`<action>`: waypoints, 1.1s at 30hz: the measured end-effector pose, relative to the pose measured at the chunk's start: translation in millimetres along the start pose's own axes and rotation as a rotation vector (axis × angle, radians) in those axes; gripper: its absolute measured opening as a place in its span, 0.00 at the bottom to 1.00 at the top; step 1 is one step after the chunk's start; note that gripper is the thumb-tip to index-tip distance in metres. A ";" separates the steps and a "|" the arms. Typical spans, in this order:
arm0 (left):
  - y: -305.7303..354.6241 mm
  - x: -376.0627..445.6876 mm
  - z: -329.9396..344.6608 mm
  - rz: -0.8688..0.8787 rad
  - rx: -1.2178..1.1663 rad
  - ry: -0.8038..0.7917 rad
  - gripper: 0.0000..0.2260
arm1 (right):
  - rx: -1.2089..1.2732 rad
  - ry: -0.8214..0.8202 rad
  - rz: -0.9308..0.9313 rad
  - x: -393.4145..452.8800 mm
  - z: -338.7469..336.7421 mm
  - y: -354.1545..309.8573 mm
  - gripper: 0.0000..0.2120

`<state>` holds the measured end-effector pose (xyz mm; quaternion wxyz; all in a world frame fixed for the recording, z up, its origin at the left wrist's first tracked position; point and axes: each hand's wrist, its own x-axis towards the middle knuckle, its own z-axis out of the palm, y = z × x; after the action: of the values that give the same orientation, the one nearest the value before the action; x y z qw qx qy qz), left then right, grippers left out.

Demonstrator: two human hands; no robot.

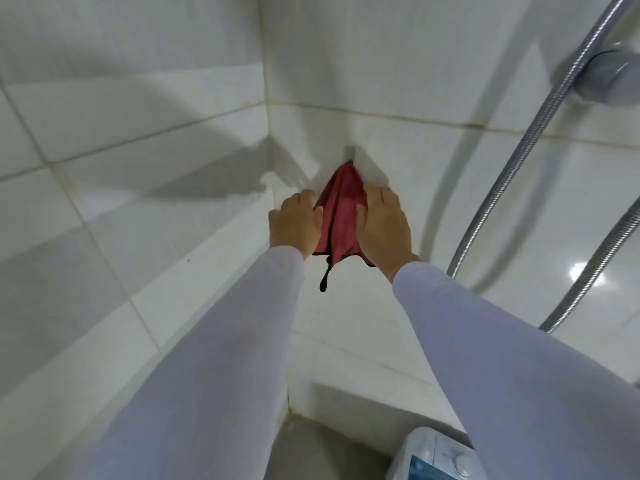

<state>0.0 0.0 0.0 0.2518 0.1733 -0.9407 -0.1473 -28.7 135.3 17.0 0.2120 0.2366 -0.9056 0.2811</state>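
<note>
This is a bathroom, at the corner of a shower: glossy white wall tiles (138,140) with darkened grout cover both walls, and a ribbed metal shower hose (540,119) loops down from a chrome wall fitting (609,77).

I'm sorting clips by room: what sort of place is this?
Probably a bathroom's shower corner: white wall tiles meet at a corner, a metal shower hose loops down on the right, and a red cloth hangs from a small wall hook.
</note>
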 end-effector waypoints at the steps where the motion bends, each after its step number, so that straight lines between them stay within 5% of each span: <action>1: -0.2 2.5 0.5 -0.033 -0.046 -0.020 0.18 | 0.010 0.021 0.015 2.3 1.3 -0.5 0.18; 11: -8.2 10.6 -8.9 -0.135 -0.270 -0.042 0.10 | 0.275 0.027 0.258 7.4 -7.7 1.1 0.03; 18: -0.8 13.9 -78.7 -0.114 -0.315 0.088 0.07 | 0.428 0.000 0.300 12.5 -63.5 -9.7 0.07; 25: 18.7 0.5 -137.1 -0.055 -0.217 -0.002 0.11 | 0.306 -0.377 0.246 -0.7 -134.7 -3.5 0.16; 29: 42.7 -18.2 -149.8 -0.033 -0.192 -0.103 0.12 | 0.388 -0.519 0.429 -16.8 -152.0 -4.3 0.19; 33: 76.2 -42.1 -156.8 -0.021 -0.284 -0.146 0.13 | 0.743 -0.520 0.689 -39.3 -160.5 -7.9 0.18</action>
<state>97.3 55.4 140.1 0.2031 0.1343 -0.9243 -0.2938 47.3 239.5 120.6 -0.2194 0.0476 -0.7932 0.5661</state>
